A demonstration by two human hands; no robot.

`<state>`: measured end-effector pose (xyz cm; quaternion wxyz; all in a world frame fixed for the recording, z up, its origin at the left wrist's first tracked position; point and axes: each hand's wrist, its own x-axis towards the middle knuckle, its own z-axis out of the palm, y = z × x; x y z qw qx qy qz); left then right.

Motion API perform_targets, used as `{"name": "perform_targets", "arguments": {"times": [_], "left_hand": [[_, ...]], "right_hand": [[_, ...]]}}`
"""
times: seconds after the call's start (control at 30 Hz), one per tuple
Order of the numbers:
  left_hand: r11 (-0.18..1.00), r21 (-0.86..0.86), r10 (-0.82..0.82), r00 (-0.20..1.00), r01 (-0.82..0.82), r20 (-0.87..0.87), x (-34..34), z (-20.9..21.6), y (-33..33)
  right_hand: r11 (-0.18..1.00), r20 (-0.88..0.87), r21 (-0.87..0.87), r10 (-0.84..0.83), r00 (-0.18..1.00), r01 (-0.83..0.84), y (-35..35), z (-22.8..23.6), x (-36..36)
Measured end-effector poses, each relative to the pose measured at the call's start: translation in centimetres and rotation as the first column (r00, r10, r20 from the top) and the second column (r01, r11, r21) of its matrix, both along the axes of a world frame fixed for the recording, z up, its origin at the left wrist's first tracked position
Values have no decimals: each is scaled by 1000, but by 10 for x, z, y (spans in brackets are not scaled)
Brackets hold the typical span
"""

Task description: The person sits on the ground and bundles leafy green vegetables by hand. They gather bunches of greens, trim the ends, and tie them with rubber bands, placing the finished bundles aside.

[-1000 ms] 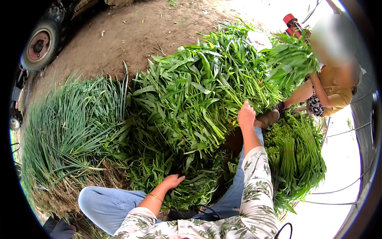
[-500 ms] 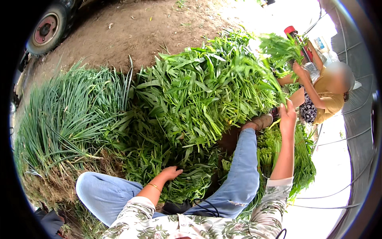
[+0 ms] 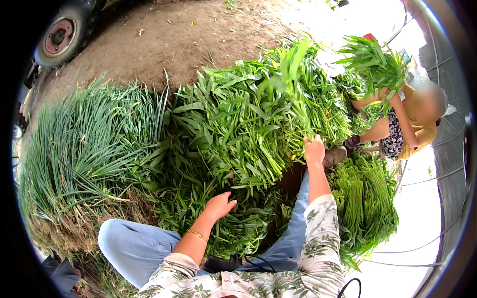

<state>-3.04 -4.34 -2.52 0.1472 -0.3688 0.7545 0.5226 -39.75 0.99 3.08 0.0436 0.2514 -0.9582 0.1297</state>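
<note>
My right hand [image 3: 314,149] is closed round the stem ends of a few water spinach stalks [image 3: 297,82], held upright with the leaves away from me. Beneath and beyond it spreads a big heap of loose water spinach [image 3: 233,114]. Over the near, darker side of the greens [image 3: 238,231], between my knees, hovers my left hand [image 3: 220,204], its thumb and fingers apart and nothing in it. Tied bundles of the greens [image 3: 355,196] lie to the right of my right leg, stems lined up.
Long spring onions [image 3: 94,144] with earthy roots are piled at the left. To the right another person [image 3: 412,124] sits gripping a leafy bunch [image 3: 375,64]. A vehicle wheel [image 3: 59,37] stands far left on bare soil [image 3: 164,39]. Grey sheeting [image 3: 449,149] hangs at the right.
My right hand has swung left and inward with the stalks, over the heap's edge. My left hand has moved slightly up and away from me. The other person's bunch is held differently.
</note>
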Motion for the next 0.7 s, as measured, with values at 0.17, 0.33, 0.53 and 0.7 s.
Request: {"name": "perform_targets", "arguments": {"times": [0.17,0.33,0.53,0.7], "left_hand": [[994,48,101,988,-96,-113,-3,-14,-1],[991,73,122,980,-112,-155,-11,-9,0],[992,39,125,978,-120,-166,-11,-12,5],[970,67,241,946,-232,-219,-6,-19,9]], "right_hand": [[967,130,256,-39,991,5,-17,-10,-22],[889,614,-420,132,778,180,-10,59,-26],[477,269,-879,519,812,-14,-2,172,65],[817,164,-523,376,912,-242,-37,130,111]]}}
